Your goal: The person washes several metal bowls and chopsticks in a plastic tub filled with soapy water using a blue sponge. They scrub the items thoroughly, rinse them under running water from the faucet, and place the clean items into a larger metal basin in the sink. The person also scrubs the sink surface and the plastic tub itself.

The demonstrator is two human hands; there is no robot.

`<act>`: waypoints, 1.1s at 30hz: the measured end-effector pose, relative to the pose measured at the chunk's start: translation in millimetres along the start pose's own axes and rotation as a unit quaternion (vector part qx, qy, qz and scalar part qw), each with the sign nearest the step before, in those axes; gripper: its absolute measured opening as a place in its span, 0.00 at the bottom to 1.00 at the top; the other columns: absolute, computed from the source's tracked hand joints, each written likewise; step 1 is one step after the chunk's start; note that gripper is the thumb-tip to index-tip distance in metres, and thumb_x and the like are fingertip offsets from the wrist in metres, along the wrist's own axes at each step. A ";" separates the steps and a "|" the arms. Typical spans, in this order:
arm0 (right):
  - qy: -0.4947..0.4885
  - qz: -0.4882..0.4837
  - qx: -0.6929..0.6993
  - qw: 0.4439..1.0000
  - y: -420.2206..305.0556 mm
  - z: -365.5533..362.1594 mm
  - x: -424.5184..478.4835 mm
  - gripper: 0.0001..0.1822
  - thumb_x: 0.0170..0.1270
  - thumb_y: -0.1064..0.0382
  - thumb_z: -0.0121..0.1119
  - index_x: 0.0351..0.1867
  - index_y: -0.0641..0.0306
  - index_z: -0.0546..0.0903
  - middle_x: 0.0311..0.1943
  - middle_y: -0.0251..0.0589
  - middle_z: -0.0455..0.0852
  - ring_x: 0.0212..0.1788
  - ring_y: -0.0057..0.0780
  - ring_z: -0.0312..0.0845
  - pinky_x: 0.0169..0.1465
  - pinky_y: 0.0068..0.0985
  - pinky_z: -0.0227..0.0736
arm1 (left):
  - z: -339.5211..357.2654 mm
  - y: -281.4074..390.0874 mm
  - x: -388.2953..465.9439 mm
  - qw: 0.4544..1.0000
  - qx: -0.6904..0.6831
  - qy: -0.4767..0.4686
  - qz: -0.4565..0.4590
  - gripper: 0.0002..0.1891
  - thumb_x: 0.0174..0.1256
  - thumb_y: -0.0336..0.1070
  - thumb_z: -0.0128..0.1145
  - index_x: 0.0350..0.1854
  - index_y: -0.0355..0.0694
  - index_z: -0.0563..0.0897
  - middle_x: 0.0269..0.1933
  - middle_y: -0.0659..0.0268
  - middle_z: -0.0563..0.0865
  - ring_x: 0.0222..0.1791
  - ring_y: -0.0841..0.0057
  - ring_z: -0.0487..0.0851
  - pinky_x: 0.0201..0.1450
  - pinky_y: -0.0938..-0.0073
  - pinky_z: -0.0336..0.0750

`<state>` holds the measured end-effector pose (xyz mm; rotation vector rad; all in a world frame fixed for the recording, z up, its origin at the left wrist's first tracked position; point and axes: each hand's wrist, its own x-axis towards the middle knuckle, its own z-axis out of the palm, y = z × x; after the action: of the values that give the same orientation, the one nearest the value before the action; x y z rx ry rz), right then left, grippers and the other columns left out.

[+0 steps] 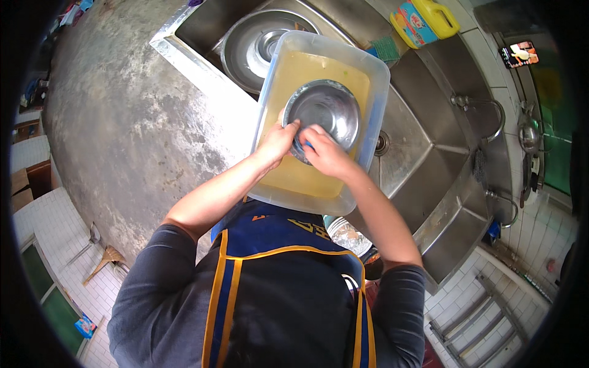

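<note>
My left hand (pixel 277 141) grips the near left rim of a round stainless steel bowl (pixel 322 110), its thumb over the inside edge. My right hand (pixel 322 149) is at the bowl's near side, fingers curled on a small blue thing (pixel 309 144), mostly hidden, perhaps a scrubber. The bowl is tilted over a translucent plastic tub (pixel 377 133) that holds yellowish, cloudy water. The tub rests across the edge of a steel sink. Behind its far left side, a large metal basin (pixel 232 55) with a smaller metal bowl (pixel 267 45) in it stands in another sink compartment.
Sink basins (pixel 405 138) with a drain and taps (pixel 497 119) lie to the right. A yellow detergent jug (pixel 425 23) and a green scouring pad (pixel 385 49) sit at the back. Below the tub's near edge stand stacked plates (pixel 347 234). Concrete floor (pixel 138 138) spreads left.
</note>
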<state>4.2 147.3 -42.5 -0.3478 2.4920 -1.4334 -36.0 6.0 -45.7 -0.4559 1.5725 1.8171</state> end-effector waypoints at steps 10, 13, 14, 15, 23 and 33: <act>0.076 0.077 -0.203 0.973 7.1 -4.9 8.6 0.07 0.54 0.66 0.49 0.35 0.62 0.74 0.41 0.45 0.74 0.46 0.42 0.69 0.49 0.35 0.65 | 0.5 -0.5 9.3 0.996 0.029 0.027 0.081 0.19 0.67 0.49 0.43 0.47 0.37 0.72 0.36 0.64 0.78 0.31 0.81 0.75 0.30 0.79 0.72; 0.158 0.039 0.095 0.982 -3.7 25.4 17.7 0.24 0.53 0.69 0.48 0.54 0.65 0.66 0.49 0.53 0.69 0.53 0.48 0.65 0.55 0.33 0.63 | -0.1 -5.2 13.7 0.996 0.039 0.007 0.079 0.21 0.67 0.50 0.43 0.41 0.32 0.76 0.32 0.64 0.77 0.33 0.82 0.71 0.34 0.79 0.68; 0.152 0.026 0.052 0.987 -6.6 27.4 12.5 0.24 0.53 0.69 0.49 0.55 0.64 0.66 0.51 0.52 0.68 0.55 0.46 0.64 0.57 0.32 0.62 | -0.2 -9.8 19.9 0.994 0.025 0.007 0.109 0.22 0.67 0.50 0.43 0.40 0.32 0.76 0.32 0.64 0.77 0.33 0.82 0.71 0.34 0.79 0.68; 0.147 0.013 0.013 0.989 -9.8 30.7 7.7 0.25 0.53 0.69 0.50 0.56 0.63 0.66 0.53 0.50 0.67 0.56 0.45 0.64 0.59 0.32 0.60 | -3.1 -11.9 23.0 0.990 0.013 0.009 0.139 0.22 0.67 0.50 0.44 0.39 0.31 0.76 0.31 0.64 0.77 0.33 0.82 0.71 0.34 0.79 0.67; 0.065 -0.012 -0.389 0.919 6.0 -24.5 -33.2 0.25 0.52 0.74 0.47 0.56 0.63 0.69 0.60 0.45 0.66 0.62 0.36 0.59 0.64 0.37 0.52 | -11.2 27.1 13.3 0.996 0.055 0.013 0.064 0.20 0.68 0.47 0.42 0.54 0.39 0.68 0.33 0.63 0.77 0.26 0.81 0.74 0.23 0.80 0.70; 0.075 -0.091 -0.467 0.876 11.8 -35.9 -37.5 0.27 0.47 0.69 0.57 0.54 0.63 0.71 0.58 0.44 0.69 0.60 0.34 0.64 0.64 0.34 0.55 | -15.4 55.2 12.8 0.981 0.182 -0.065 0.014 0.18 0.66 0.46 0.45 0.43 0.34 0.75 0.28 0.66 0.82 0.24 0.82 0.80 0.25 0.81 0.77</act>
<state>26.7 194.3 -31.7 -0.6586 3.1840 -0.1696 -85.6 -7.5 -17.3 -0.1422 1.7759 1.4982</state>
